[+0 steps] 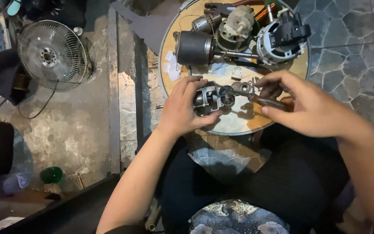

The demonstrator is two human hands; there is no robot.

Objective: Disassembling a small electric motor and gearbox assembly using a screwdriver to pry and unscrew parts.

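1. My left hand (182,108) clasps a small silver-and-black metal fan motor (211,99) at the near edge of the round wooden tabletop (239,123).
2. My right hand (301,104) pinches a brown-handled tool (269,102), its tip toward the motor.
3. The motor is already out of its housing; its shaft (159,106), the long axis, points left.
4. Judged part-way: larger dismantled motors (239,34) lie behind, and the wire fan guard (52,54) rests on the floor.

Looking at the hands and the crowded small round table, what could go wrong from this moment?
The left hand grips the small motor near the round table's edge; it could perhaps slip off. The right hand holds a brown-handled tool towards the motor; a slip might hurt the fingers.
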